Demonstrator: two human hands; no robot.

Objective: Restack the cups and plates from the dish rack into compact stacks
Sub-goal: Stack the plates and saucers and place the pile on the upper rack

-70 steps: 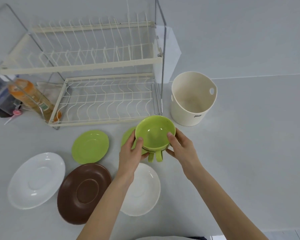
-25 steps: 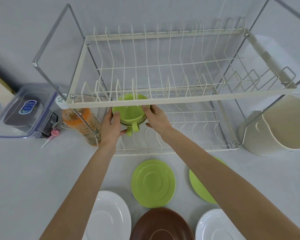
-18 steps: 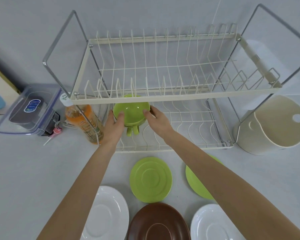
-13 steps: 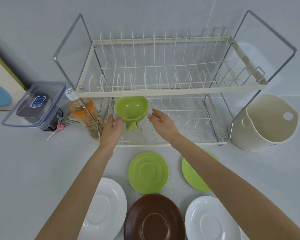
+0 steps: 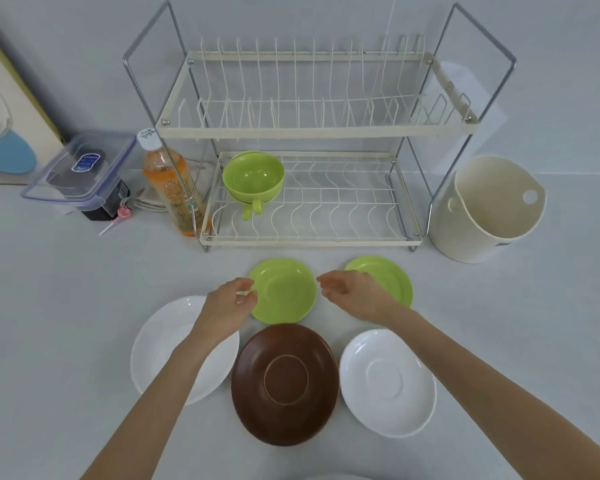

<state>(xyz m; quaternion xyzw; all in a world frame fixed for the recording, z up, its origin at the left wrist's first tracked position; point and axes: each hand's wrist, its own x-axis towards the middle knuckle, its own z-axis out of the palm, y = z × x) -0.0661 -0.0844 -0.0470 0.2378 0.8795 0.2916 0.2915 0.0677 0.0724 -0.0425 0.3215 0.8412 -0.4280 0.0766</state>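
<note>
The nested green cups (image 5: 253,178) sit upright at the left end of the dish rack's (image 5: 309,239) lower tier, handles toward the person. In front of the rack lie five saucers — two green (image 5: 284,292) (image 5: 392,278) nearest it, then white (image 5: 160,348), brown (image 5: 284,382) and white (image 5: 388,382). The left hand (image 5: 227,308) and right hand (image 5: 355,294) hover on either side of the left green saucer, fingers loosely curled, holding nothing. Left of the rack stand an orange drink bottle (image 5: 172,188) and a clear lidded box (image 5: 80,171) — right of it, a cream tub (image 5: 485,209).
</note>
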